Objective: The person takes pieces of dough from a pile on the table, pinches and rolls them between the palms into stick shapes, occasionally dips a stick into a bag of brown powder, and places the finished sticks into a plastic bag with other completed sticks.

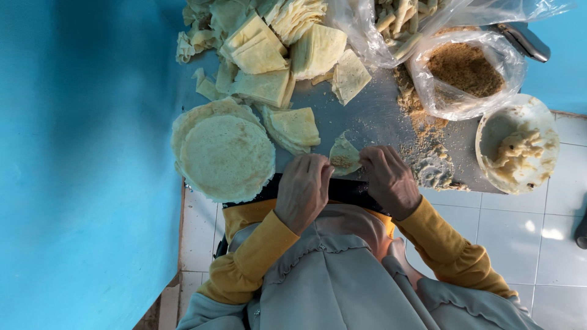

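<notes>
Setting: grey metal worktop [367, 116] against a bright blue wall, white floor tiles at the right, seen from the head camera looking straight down.
Left hand [302, 189]: fingers curled shut, pinching the near left edge of a small wrapper piece [343, 156] at the near edge of the worktop.
Right hand [388, 180]: fingers bent closed on the right edge of the same wrapper piece, just beside the left hand.
Wrapper piece: pale, partly folded, with brownish filling showing in its middle; it sits between both sets of fingertips.
Round stack [225, 156]: flat pale rounds piled at the near left corner of the worktop, left of the left hand.
Cut wedges [269, 61]: folded yellow pieces heaped toward the far left edge.
Crumb bag [465, 70]: clear plastic bag of brown crumbs near the far right edge, with loose crumbs spilled below it.
Bowl [516, 143]: white, at the right edge, holding pale lumps of paste.
Roll bag [397, 24]: clear bag of finished rolls at the far edge.
Sleeves: mustard yellow over a grey garment.
</notes>
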{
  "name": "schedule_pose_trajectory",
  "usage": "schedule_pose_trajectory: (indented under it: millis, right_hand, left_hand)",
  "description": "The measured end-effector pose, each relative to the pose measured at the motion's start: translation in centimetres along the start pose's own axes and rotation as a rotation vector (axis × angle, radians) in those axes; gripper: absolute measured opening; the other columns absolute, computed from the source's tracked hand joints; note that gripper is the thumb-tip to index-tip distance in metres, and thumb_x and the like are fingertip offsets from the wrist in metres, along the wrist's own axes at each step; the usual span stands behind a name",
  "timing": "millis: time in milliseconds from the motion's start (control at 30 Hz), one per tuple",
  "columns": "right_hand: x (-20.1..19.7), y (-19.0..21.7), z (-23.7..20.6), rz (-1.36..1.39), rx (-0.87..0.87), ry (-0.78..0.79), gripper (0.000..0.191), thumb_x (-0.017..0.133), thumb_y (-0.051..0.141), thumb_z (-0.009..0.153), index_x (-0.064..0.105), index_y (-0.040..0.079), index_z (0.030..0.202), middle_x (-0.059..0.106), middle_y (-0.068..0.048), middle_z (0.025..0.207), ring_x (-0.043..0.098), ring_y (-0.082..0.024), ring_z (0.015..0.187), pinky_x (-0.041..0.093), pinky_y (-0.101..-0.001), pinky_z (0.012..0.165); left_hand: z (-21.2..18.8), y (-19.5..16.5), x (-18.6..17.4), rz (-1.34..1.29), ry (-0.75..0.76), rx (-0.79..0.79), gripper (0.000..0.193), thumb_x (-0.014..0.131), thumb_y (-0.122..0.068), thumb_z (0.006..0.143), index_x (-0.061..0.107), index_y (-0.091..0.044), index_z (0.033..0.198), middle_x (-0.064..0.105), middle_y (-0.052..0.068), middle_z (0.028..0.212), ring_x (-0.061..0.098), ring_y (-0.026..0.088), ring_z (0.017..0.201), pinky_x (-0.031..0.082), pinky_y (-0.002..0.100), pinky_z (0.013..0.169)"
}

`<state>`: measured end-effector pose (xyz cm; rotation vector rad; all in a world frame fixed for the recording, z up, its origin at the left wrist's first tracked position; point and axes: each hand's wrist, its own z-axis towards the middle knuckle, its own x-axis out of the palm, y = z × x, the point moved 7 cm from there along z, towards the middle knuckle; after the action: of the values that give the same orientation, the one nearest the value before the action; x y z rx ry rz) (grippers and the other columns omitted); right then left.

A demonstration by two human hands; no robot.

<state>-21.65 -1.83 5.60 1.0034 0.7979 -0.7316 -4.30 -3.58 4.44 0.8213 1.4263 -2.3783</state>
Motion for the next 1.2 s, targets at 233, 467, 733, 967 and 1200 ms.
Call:
schedule_pose_trajectory:
  millis: [233, 467, 733, 967, 1200]
  right_hand:
    - [-0.6, 0.4, 0.7, 0.050, 0.044, 0.062, 0.028, 0.063, -0.005, 0.096, 0.050, 0.001, 0.120, 0.063, -0.014, 0.101, 0.066, -0.030, 0.086, 0.056, -0.0388, 0.072]
    - [-1.0, 0.8, 1.0, 0.074, -0.019, 0.113, 0.053, 0.060, -0.011, 0.089, 0.046, -0.001, 0.139, 0.064, -0.015, 0.104, 0.064, -0.031, 0.094, 0.055, -0.0411, 0.082]
    - [-0.7, 1.5, 1.4, -0.121, -0.152, 0.123, 0.052, 0.059, -0.006, 0.090, 0.045, 0.003, 0.140, 0.065, -0.016, 0.111, 0.066, -0.034, 0.098, 0.051, -0.0443, 0.087]
    - [-1.3, 2.1, 1.5, -0.030, -0.097, 0.132, 0.057, 0.058, -0.010, 0.090, 0.043, 0.002, 0.143, 0.066, -0.018, 0.111, 0.068, -0.033, 0.099, 0.054, -0.0437, 0.086]
    - [-1.0, 2.2, 1.6, 0.190, -0.087, 0.127, 0.055, 0.054, -0.014, 0.096, 0.039, 0.002, 0.147, 0.067, -0.020, 0.113, 0.071, -0.033, 0.101, 0.060, -0.0403, 0.083]
  left_hand:
    - [-0.6, -1.1, 0.4, -0.107, 0.083, 0.062, 0.026, 0.069, -0.008, 0.094, 0.062, -0.002, 0.119, 0.065, 0.013, 0.118, 0.062, 0.031, 0.109, 0.051, 0.041, 0.096]
    - [-0.9, -0.6, 1.3, 0.024, 0.117, 0.120, 0.027, 0.067, -0.005, 0.095, 0.064, 0.000, 0.121, 0.064, 0.011, 0.119, 0.061, 0.028, 0.110, 0.052, 0.038, 0.098]
    - [-0.5, 0.1, 1.6, 0.075, 0.122, 0.215, 0.026, 0.068, -0.005, 0.091, 0.066, -0.002, 0.117, 0.065, 0.007, 0.114, 0.062, 0.023, 0.103, 0.054, 0.034, 0.094]
    - [-0.3, -0.1, 1.5, 0.144, 0.100, 0.303, 0.026, 0.069, -0.005, 0.090, 0.067, -0.004, 0.116, 0.063, 0.005, 0.107, 0.062, 0.022, 0.099, 0.054, 0.035, 0.091]
    - [-0.5, -0.2, 1.4, 0.165, 0.076, 0.365, 0.023, 0.069, -0.011, 0.093, 0.064, -0.004, 0.115, 0.064, 0.005, 0.108, 0.062, 0.021, 0.099, 0.054, 0.035, 0.091]
